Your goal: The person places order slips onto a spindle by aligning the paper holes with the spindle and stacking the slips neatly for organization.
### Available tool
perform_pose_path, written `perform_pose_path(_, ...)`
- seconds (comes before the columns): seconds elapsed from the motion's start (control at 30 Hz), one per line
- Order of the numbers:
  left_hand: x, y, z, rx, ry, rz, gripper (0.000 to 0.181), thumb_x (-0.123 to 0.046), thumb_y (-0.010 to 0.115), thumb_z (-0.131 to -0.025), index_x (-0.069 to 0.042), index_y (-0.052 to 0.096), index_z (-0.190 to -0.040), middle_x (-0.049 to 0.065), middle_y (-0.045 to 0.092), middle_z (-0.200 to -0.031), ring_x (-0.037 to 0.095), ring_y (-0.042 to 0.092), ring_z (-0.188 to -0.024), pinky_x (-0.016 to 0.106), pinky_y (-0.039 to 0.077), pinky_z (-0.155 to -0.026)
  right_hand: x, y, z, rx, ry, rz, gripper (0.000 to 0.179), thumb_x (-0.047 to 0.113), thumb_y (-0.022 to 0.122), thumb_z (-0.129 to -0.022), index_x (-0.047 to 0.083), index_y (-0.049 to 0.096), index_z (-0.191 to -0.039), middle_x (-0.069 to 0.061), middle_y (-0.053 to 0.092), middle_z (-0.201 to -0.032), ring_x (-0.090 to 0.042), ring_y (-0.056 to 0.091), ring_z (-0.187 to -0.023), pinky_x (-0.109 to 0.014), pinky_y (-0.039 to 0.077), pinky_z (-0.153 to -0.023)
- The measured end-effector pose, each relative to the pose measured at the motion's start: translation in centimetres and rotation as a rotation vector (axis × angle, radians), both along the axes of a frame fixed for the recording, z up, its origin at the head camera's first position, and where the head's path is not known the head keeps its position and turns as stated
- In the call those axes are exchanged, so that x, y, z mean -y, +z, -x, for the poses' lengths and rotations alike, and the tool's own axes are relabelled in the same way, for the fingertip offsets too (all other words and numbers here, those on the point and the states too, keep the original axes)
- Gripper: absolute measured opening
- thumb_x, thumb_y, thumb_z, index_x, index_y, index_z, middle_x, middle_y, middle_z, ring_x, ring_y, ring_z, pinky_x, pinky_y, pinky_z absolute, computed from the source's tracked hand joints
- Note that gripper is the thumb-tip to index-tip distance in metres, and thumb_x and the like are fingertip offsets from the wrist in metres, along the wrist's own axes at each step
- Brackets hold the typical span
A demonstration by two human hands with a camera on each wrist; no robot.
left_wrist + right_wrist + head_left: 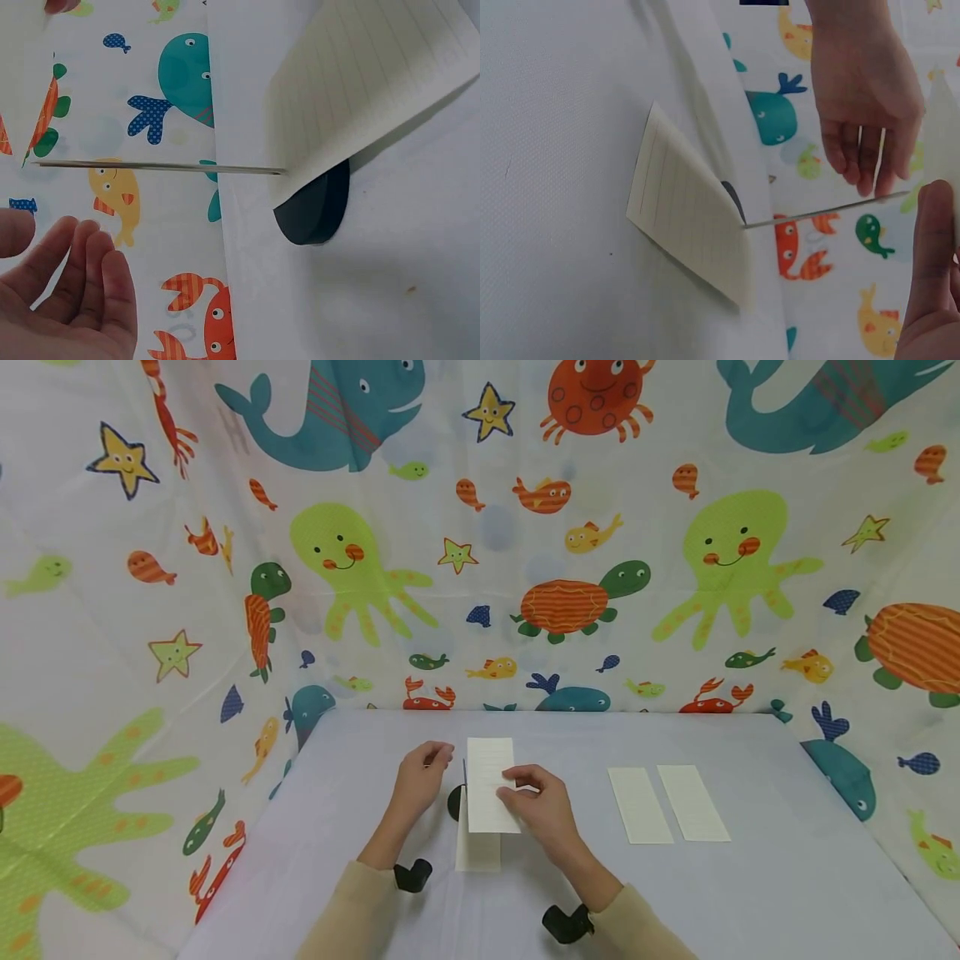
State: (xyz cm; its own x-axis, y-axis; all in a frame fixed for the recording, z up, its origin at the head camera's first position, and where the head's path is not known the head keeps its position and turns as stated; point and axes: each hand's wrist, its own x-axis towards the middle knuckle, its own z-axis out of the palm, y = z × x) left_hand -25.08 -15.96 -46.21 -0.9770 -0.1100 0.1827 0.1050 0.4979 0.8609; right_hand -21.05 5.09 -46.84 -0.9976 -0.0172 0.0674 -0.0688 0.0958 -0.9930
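Note:
My right hand [542,803] pinches a lined paper sheet [489,787] by its right edge, upright above the table. Behind that sheet stands a spike file, its thin metal spike [157,166] rising from a dark round base [319,206]. Another lined sheet [686,214] sits low on the spike, tilted against the base. To the left of the spike my left hand [422,774] is raised with loosely bent fingers, holding nothing. The held sheet hides most of the spike in the head view; its tip is near the left fingers [866,161] in the right wrist view.
Two more paper sheets, one [641,806] beside the other [693,803], lie flat to the right on the white-covered table [780,893]. A curtain [420,577] printed with sea animals hangs behind the table and along its sides. Both wrists carry black cameras [567,924].

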Motion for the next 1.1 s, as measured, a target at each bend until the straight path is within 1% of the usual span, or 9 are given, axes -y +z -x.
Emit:
perform_pose_path(0.1,-0.2,0.6,0.1,0.03,-0.003,-0.045,0.032,-0.029,0.055,-0.106,-0.004,0.071,-0.117,0.012,0.071,-0.105,0.025,0.067,-0.099,0.044,0.055,-0.088,0.4,0.0,0.0,0.005,0.01,0.013,0.026,0.013,0.081,-0.087,0.007,0.072,-0.111,-0.009,0.063,-0.107,-0.021,0.064,-0.084,-0.023,0.054,-0.076)
perform_pose_path(0.2,-0.4,1.2,0.2,0.047,-0.028,-0.094,0.034,-0.029,0.054,-0.107,-0.002,0.071,-0.117,0.015,0.07,-0.108,0.031,0.066,-0.103,0.044,0.055,-0.092,0.8,0.0,0.0,0.01,0.016,0.015,0.026,0.014,0.081,-0.087,0.007,0.072,-0.111,-0.009,0.063,-0.106,-0.021,0.063,-0.085,-0.024,0.054,-0.076)
perform_pose_path(0.27,-0.6,1.5,0.2,0.053,-0.037,-0.106,0.034,-0.031,0.055,-0.106,-0.002,0.071,-0.116,0.017,0.07,-0.108,0.03,0.066,-0.101,0.043,0.054,-0.092,1.0,0.1,0.0,0.014,0.019,0.017,0.026,0.014,0.081,-0.087,0.007,0.072,-0.11,-0.008,0.063,-0.106,-0.02,0.063,-0.084,-0.024,0.054,-0.076)
perform_pose_path(0.4,-1.0,1.9,0.4,0.095,-0.022,-0.085,0.035,-0.037,0.06,-0.103,-0.006,0.073,-0.114,0.01,0.07,-0.104,0.024,0.063,-0.095,0.04,0.054,-0.088,1.3,-0.1,0.0,0.013,0.029,0.024,0.027,0.014,0.081,-0.087,0.005,0.071,-0.111,-0.01,0.063,-0.106,-0.019,0.063,-0.084,-0.024,0.054,-0.074)
perform_pose_path(0.43,-1.1,1.9,0.5,0.106,-0.016,-0.078,0.034,-0.038,0.061,-0.102,-0.007,0.073,-0.113,0.009,0.07,-0.103,0.022,0.061,-0.094,0.04,0.054,-0.086,1.3,-0.1,0.0,0.016,0.03,0.02,0.027,0.014,0.081,-0.087,0.005,0.071,-0.111,-0.01,0.063,-0.107,-0.019,0.063,-0.084,-0.024,0.054,-0.073)
perform_pose_path(0.5,-1.2,1.8,0.6,0.117,-0.011,-0.063,0.033,-0.038,0.063,-0.101,-0.008,0.074,-0.112,0.006,0.069,-0.102,0.022,0.06,-0.093,0.039,0.054,-0.084,1.4,-0.3,0.0,0.02,0.031,0.009,0.028,0.015,0.081,-0.088,0.005,0.071,-0.112,-0.01,0.063,-0.107,-0.019,0.063,-0.085,-0.025,0.054,-0.073)
perform_pose_path(0.63,-1.2,1.5,0.7,0.118,-0.005,-0.053,0.029,-0.035,0.066,-0.1,-0.009,0.074,-0.108,0.005,0.069,-0.101,0.023,0.059,-0.091,0.035,0.053,-0.08,1.6,-0.3,0.0,0.033,0.026,-0.021,0.026,0.016,0.08,-0.088,0.007,0.071,-0.111,-0.008,0.063,-0.107,-0.02,0.062,-0.088,-0.026,0.054,-0.073)
perform_pose_path(0.83,-1.1,1.3,0.6,0.112,0.005,-0.066,0.025,-0.032,0.065,-0.1,-0.009,0.075,-0.106,0.005,0.068,-0.098,0.022,0.058,-0.09,0.032,0.05,-0.077,1.7,-0.4,-0.1,0.015,0.034,-0.029,0.026,0.017,0.08,-0.089,0.007,0.071,-0.112,-0.008,0.063,-0.108,-0.021,0.063,-0.087,-0.027,0.054,-0.073)
perform_pose_path(1.1,-1.0,1.1,0.8,0.117,0.01,-0.065,0.027,-0.032,0.064,-0.101,-0.008,0.074,-0.107,0.005,0.067,-0.096,0.022,0.058,-0.089,0.032,0.049,-0.075,1.9,-0.4,0.0,0.008,0.033,-0.026,0.027,0.017,0.08,-0.089,0.007,0.071,-0.112,-0.009,0.063,-0.107,-0.02,0.062,-0.084,-0.027,0.054,-0.073)
